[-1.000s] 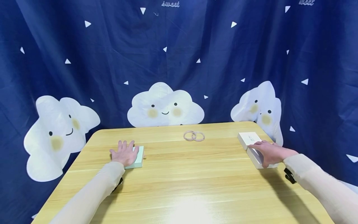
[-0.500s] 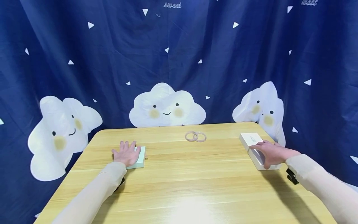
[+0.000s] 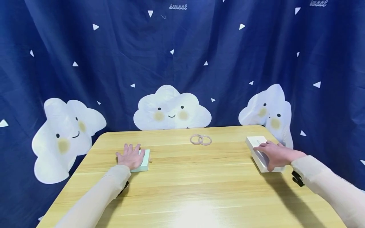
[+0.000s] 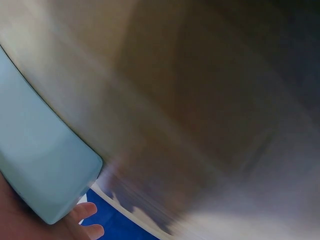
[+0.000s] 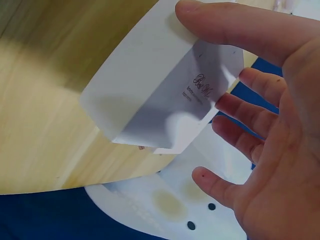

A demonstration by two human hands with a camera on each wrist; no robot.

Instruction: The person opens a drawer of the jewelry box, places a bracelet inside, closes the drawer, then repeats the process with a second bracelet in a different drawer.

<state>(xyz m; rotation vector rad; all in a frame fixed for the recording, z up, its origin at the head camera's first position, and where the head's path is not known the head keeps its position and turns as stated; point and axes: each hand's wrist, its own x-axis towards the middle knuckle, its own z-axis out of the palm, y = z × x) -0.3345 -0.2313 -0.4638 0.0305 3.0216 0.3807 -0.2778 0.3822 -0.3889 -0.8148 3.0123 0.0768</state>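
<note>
My left hand (image 3: 131,157) lies with spread fingers over a pale mint-green box (image 3: 145,162) on the left of the table. In the left wrist view, the mint box (image 4: 47,145) fills the left side, and two fingertips (image 4: 89,211) show beyond its lower corner. Over on the right, my right hand (image 3: 278,155) grips a white box (image 3: 255,141) from above and partly hides it. The right wrist view shows my thumb along one long side of this white box (image 5: 130,95) and fingertips at the opposite edge. Small printed lettering marks its shaded face.
Two overlapping pale pink rings (image 3: 201,139) lie near the back middle of the wooden table (image 3: 182,177). A small pinkish tab (image 3: 150,160) sticks out beside the mint box. Behind the table hangs a dark blue curtain (image 3: 182,41) with smiling clouds.
The step between the two white box parts under my right hand has gone; they now look like one straight white box. My left hand stays on the mint box. The head view shifts slightly.
</note>
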